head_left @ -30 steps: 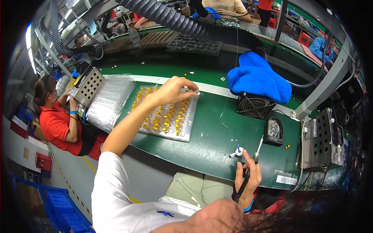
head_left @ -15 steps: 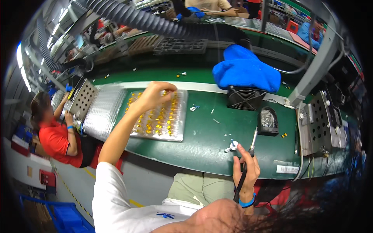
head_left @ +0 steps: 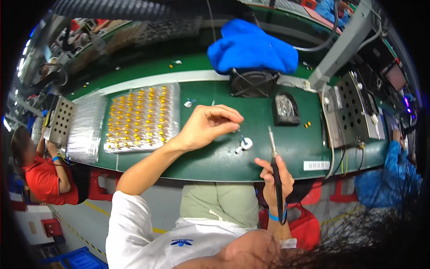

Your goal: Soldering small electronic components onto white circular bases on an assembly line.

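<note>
My left hand [head_left: 209, 127] hovers over the green bench with thumb and fingertips pinched together; whatever lies between them is too small to make out. Just right of it and a little nearer sits a small round white part [head_left: 246, 143] with a blue piece on it. A soldering iron [head_left: 277, 181] is gripped in my right hand [head_left: 274, 183] near the bench's front edge, its metal tip pointing up and away. To the left of my left hand lies a clear plastic tray [head_left: 174, 101] holding rows of small yellow-gold parts.
Beyond my hands stand a black fan [head_left: 253, 84] draped with a blue cloth [head_left: 255, 47] and a black holder [head_left: 285, 110] with metallic filling. A perforated metal box [head_left: 354, 110] is at right. Stacked clear trays [head_left: 83, 130] lie left, near a person in red [head_left: 47, 175].
My left hand has left the tray and moved right and nearer, toward the white part. The soldering iron remains in my right hand. The whole view has shifted.
</note>
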`<action>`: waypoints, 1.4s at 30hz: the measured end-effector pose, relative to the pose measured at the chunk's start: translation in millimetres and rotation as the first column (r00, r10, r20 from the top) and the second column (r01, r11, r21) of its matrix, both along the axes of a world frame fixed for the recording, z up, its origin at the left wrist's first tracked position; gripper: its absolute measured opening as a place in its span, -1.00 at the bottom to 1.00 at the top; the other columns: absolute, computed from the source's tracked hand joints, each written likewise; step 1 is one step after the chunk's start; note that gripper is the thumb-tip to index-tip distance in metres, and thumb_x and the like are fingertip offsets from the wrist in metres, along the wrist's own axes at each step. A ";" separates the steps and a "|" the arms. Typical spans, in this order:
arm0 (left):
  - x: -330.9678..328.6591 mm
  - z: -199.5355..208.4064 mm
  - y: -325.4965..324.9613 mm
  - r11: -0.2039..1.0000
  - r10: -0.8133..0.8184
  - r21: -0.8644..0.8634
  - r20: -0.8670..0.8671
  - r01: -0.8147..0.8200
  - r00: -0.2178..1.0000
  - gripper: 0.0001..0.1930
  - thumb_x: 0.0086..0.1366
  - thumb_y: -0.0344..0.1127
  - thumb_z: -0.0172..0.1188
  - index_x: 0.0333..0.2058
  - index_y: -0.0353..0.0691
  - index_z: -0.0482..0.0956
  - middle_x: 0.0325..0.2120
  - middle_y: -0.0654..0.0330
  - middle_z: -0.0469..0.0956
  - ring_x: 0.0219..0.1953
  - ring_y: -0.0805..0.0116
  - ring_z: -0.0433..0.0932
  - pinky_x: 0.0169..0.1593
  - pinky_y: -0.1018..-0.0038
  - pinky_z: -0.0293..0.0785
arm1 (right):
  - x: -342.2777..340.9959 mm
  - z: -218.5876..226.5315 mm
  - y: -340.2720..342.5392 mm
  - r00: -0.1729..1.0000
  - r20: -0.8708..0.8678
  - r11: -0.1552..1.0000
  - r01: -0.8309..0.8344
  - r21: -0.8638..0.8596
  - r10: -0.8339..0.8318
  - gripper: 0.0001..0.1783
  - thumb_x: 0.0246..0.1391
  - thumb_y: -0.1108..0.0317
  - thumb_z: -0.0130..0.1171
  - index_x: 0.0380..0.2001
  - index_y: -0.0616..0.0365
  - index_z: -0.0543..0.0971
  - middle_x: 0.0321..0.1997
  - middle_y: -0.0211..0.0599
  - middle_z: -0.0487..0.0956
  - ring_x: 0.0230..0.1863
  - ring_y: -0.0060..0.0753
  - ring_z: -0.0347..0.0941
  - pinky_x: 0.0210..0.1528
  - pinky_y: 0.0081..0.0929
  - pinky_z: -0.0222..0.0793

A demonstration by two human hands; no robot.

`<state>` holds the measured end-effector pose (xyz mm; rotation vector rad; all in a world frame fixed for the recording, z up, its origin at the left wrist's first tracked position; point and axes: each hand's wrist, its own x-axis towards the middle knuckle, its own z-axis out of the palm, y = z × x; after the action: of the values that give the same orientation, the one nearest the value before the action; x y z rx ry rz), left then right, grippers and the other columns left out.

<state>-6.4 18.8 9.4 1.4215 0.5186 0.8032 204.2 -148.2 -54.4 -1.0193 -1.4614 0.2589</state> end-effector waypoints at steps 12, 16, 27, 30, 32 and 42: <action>17.0 -30.5 -25.8 1.000 0.007 0.002 -0.108 -0.006 0.994 -0.82 0.40 -0.54 0.25 -0.07 -0.41 0.69 -0.07 0.07 0.64 -0.01 0.37 0.63 0.13 0.46 0.57 | 14.4 -3.3 -19.2 0.962 0.202 0.983 0.184 0.017 -0.183 -0.61 0.03 0.33 0.51 -0.19 0.39 0.62 -0.52 -0.19 0.58 -0.62 -0.34 0.42 -0.57 -0.48 0.29; 18.8 -32.9 -27.6 0.999 -0.028 -0.042 -0.104 0.024 0.994 -0.82 0.38 -0.59 0.24 -0.06 -0.43 0.67 -0.07 0.04 0.64 -0.01 0.34 0.62 0.14 0.44 0.58 | 13.7 -2.1 -15.0 0.948 0.265 0.985 0.171 0.032 -0.173 -0.63 -0.01 0.36 0.53 -0.23 0.40 0.63 -0.54 -0.23 0.57 -0.66 -0.35 0.39 -0.59 -0.48 0.28; 19.4 -30.0 -24.2 0.978 0.036 0.207 -0.198 0.006 0.979 -0.85 0.37 -0.51 0.27 -0.12 -0.35 0.73 -0.16 0.09 0.69 -0.14 0.32 0.69 -0.03 0.44 0.62 | 13.2 -2.1 -11.7 0.940 0.306 0.988 0.141 0.061 -0.153 -0.64 0.00 0.39 0.52 -0.19 0.37 0.64 -0.55 -0.21 0.59 -0.64 -0.29 0.45 -0.56 -0.45 0.35; 19.3 -28.0 -23.2 0.962 0.053 0.272 -0.225 0.011 0.973 -0.85 0.36 -0.50 0.29 -0.13 -0.34 0.74 -0.19 0.09 0.70 -0.16 0.29 0.69 -0.06 0.42 0.61 | 13.5 -1.9 -12.9 0.934 0.325 0.989 0.139 0.052 -0.149 -0.64 0.00 0.39 0.52 -0.18 0.35 0.64 -0.53 -0.19 0.61 -0.62 -0.27 0.49 -0.55 -0.44 0.38; 19.2 -27.7 -22.6 0.956 0.059 0.292 -0.233 0.012 0.971 -0.84 0.35 -0.49 0.29 -0.13 -0.33 0.74 -0.19 0.09 0.70 -0.17 0.28 0.69 -0.08 0.41 0.60 | 14.2 -3.0 -13.7 0.932 0.333 0.990 0.137 0.039 -0.142 -0.64 0.00 0.39 0.52 -0.18 0.35 0.64 -0.52 -0.17 0.62 -0.61 -0.26 0.50 -0.54 -0.44 0.40; 21.8 -27.4 -21.9 0.937 0.069 0.350 -0.241 0.021 0.968 -0.84 0.34 -0.52 0.29 -0.13 -0.34 0.74 -0.19 0.08 0.70 -0.17 0.30 0.68 -0.09 0.44 0.60 | 15.1 -0.3 -14.3 0.932 0.341 0.992 0.124 0.030 -0.126 -0.62 -0.03 0.42 0.53 -0.15 0.32 0.64 -0.49 -0.15 0.63 -0.59 -0.24 0.50 -0.54 -0.43 0.40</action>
<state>15.4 -3.1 -18.0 1.8664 0.6066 0.7651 219.3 -162.5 -54.7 -1.1888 -1.6986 -0.0198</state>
